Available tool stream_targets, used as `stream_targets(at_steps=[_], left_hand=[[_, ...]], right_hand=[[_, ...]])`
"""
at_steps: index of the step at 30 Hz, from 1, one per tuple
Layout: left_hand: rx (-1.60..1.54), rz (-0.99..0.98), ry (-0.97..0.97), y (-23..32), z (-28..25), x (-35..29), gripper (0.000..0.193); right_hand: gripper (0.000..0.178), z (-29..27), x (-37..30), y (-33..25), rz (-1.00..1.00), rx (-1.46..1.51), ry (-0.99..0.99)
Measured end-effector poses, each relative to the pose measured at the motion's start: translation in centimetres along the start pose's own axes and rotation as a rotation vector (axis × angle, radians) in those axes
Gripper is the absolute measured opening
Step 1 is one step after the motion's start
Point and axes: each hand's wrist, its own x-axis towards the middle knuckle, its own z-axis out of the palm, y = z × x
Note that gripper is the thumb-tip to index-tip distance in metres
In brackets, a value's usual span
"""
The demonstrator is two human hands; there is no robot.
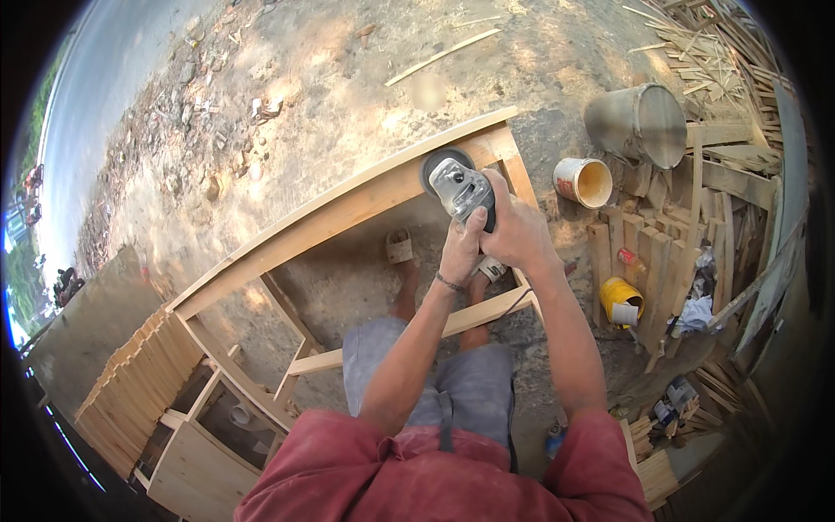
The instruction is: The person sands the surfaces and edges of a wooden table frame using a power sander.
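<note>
Both my hands grip an angle grinder (461, 190) with a silver head and a dark round disc (442, 162). My left hand (462, 250) is wrapped round the near left side of its body, a thin bracelet at the wrist. Closed round the right side of the body is my right hand (517, 228). The disc lies against the far rail of a pale wooden frame (348, 207), close to its right corner. Whether the disc is spinning, I cannot tell. I stand inside the frame, a near crossbar (477, 315) passing in front of my legs.
To the right are a large grey drum (639, 124), a white bucket (584, 183) lying tilted and a yellow container (620, 302) among stacked wood offcuts (668, 252). Wooden strips (139, 383) and another wooden piece (204, 470) stand at lower left. Rubble covers the ground beyond.
</note>
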Motion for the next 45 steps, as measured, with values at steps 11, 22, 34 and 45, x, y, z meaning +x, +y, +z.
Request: stream_targets(at_steps=[11, 22, 34, 45], left_hand=[[0.032, -0.102, -0.015, -0.1, 3.6, 2.5, 0.058], [-0.046, -0.134, -0.046, -1.0, 5.1, 4.3, 0.057], [0.102, -0.229, -0.111, 0.0, 6.6, 5.3, 0.058], [0.075, -0.092, 0.004, 0.6, 3.3, 1.9, 0.057]], right_hand=[[0.07, -2.0, 0.1, 3.2, 0.064, 0.116, 0.089], [0.072, -3.4, 0.2, 4.5, 0.097, 0.122, 0.135], [0.071, -3.6, -0.6, 5.6, 0.187, 0.201, 0.26], [0.081, -1.4, -0.3, 3.1, 0.077, 0.094, 0.067]])
